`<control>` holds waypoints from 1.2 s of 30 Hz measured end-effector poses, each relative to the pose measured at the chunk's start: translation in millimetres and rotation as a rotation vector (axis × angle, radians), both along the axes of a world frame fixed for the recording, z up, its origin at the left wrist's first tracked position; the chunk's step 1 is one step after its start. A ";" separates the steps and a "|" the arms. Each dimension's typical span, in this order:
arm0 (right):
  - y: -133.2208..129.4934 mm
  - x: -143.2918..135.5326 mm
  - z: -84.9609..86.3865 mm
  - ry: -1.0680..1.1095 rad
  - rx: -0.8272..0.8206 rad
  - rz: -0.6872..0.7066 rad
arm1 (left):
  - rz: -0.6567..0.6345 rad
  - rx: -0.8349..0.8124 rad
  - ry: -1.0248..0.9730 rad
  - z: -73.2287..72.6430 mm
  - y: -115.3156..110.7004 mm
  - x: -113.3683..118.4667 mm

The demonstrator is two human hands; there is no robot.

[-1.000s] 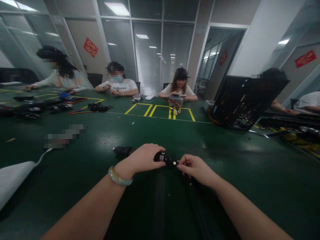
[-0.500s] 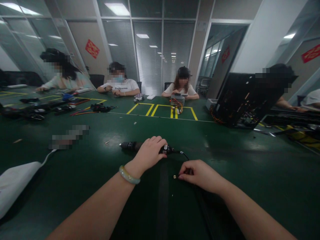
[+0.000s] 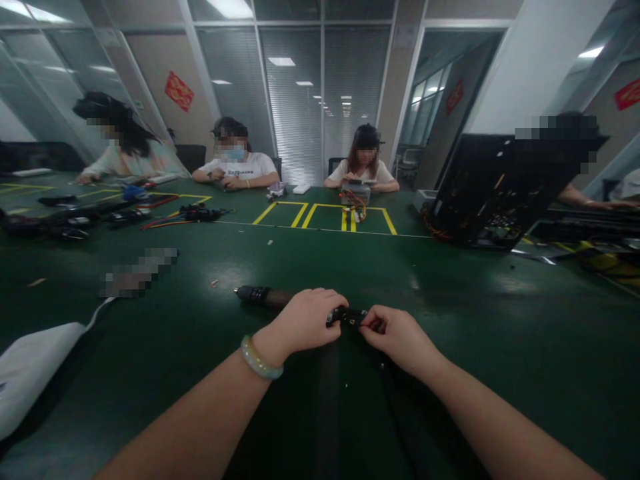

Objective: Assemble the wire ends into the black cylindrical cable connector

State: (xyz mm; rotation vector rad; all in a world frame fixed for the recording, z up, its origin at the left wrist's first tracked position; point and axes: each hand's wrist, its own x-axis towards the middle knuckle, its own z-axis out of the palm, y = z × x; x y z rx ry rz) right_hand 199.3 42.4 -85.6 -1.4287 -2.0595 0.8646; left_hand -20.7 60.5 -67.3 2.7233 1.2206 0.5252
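Note:
A dark electric screwdriver (image 3: 270, 298) lies across the green table, its tip pointing left. My left hand (image 3: 310, 320), with a pale bangle on the wrist, is wrapped round the rear part of the tool. At the tool's tail end, my right hand (image 3: 395, 330) pinches a small dark plug (image 3: 353, 321) with a light metal-coloured end. The plug is right by the tail, but whether it is seated there I cannot tell. Part of the tool's body is hidden under my left fingers. A dark cable (image 3: 393, 393) runs below my right hand.
A white box-shaped device (image 3: 35, 373) with a white cable stands at left, near a blurred object (image 3: 140, 273). Dark cables (image 3: 75, 220) lie further back. A black computer case (image 3: 475, 193) stands at back right. Several people sit around the table's far side.
My right hand has moved up and left, bringing the plug to the tool's tail. My left hand has shifted slightly right and down, still on the tool, whose tail has turned slightly towards me.

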 end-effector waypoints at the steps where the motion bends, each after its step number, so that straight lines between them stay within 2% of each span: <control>1: 0.3 -1.0 -0.8 0.004 0.014 -0.026 | 0.007 0.005 0.003 -0.5 0.4 1.3; 10: 0.5 -7.2 -5.3 -0.045 0.121 -0.032 | 0.032 0.026 0.029 -3.8 2.9 8.9; 19: 1.5 -2.6 -3.0 -0.016 0.075 -0.032 | 0.013 0.052 -0.067 -8.6 0.0 5.9; 24: 2.8 -1.4 -2.5 -0.017 0.052 -0.032 | -0.042 0.016 -0.109 -7.2 -2.7 2.3; 31: 4.3 -3.3 -8.0 -0.019 0.063 -0.031 | 0.045 0.015 -0.171 -12.1 -6.1 8.0; 36: 4.0 -5.5 -7.9 -0.061 0.078 -0.025 | 0.006 0.016 -0.137 -14.4 -3.6 6.0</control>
